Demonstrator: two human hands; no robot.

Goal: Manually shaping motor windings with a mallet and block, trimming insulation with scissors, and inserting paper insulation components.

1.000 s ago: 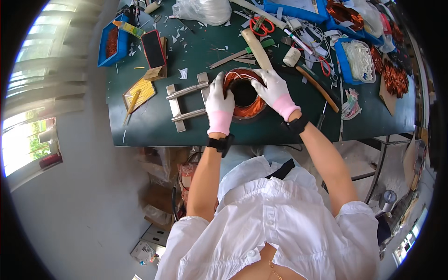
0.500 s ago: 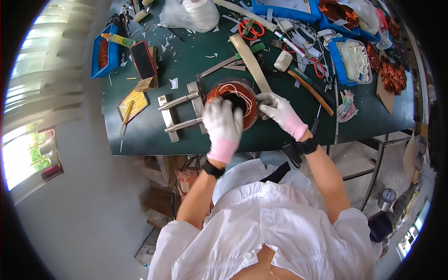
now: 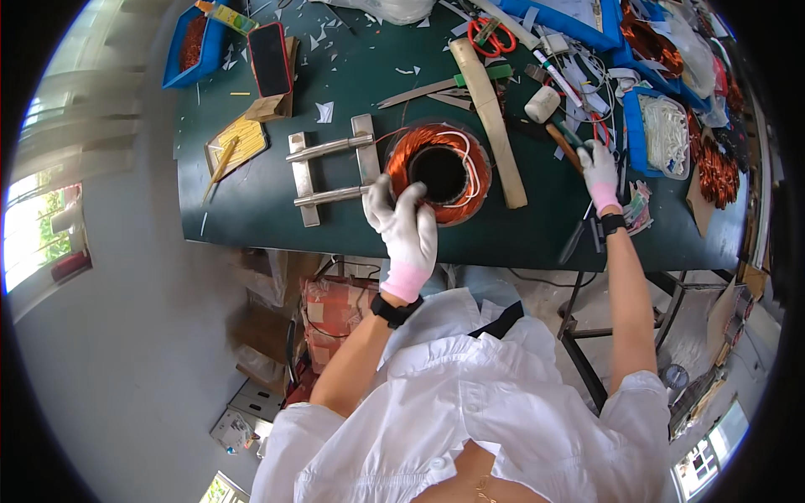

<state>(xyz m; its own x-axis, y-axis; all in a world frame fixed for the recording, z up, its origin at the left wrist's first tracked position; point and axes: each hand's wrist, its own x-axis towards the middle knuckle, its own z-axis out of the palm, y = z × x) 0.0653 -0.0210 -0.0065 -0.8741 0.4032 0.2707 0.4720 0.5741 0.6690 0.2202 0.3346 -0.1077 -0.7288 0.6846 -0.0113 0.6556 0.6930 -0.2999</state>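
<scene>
A ring-shaped stator wound with copper wire (image 3: 478,159) lies on the green table before me, with white cords along its right side and a dark round bore. My left hand (image 3: 404,225), in a white glove with a pink cuff, grips its near left rim. Farther right, my gloved right hand (image 3: 599,174) is closed around the lower end of a brown wooden handle (image 3: 563,146). By the handle's upper end is a white mallet head (image 3: 542,104); whether they join I cannot tell. A metal frame with two round bars (image 3: 329,198) sits left of the stator.
A pale wooden stick (image 3: 490,126) lies just right of the stator. Beyond it are red-handled scissors (image 3: 495,40). A blue bin of white cords (image 3: 664,134) stands at right. On the left are a phone (image 3: 270,60) and a tray of yellow sticks (image 3: 239,151).
My right hand has left the stator's side and moved right to the wooden handle. My left hand has drawn back toward the near left rim. The whole view has shifted.
</scene>
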